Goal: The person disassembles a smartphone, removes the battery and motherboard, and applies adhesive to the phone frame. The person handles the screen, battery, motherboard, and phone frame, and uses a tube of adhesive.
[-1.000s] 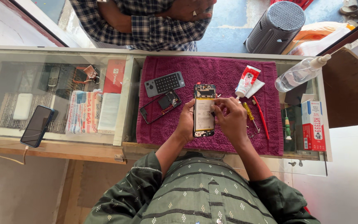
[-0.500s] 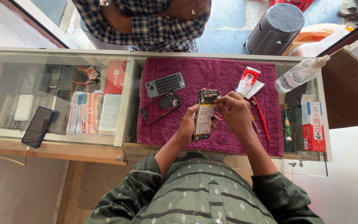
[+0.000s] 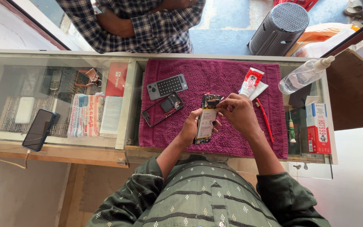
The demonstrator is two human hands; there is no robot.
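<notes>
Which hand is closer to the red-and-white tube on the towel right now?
Right. The right hand works at the opened phone's top, just below-left of the tube. The left hand grips the phone's left edge, farther away.

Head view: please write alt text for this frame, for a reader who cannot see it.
A person's left hand holds an opened phone over a maroon towel on a glass counter, while the right hand works at its top end. On the towel lie a phone frame, a grey back cover, a white tube and a red tool.
</notes>
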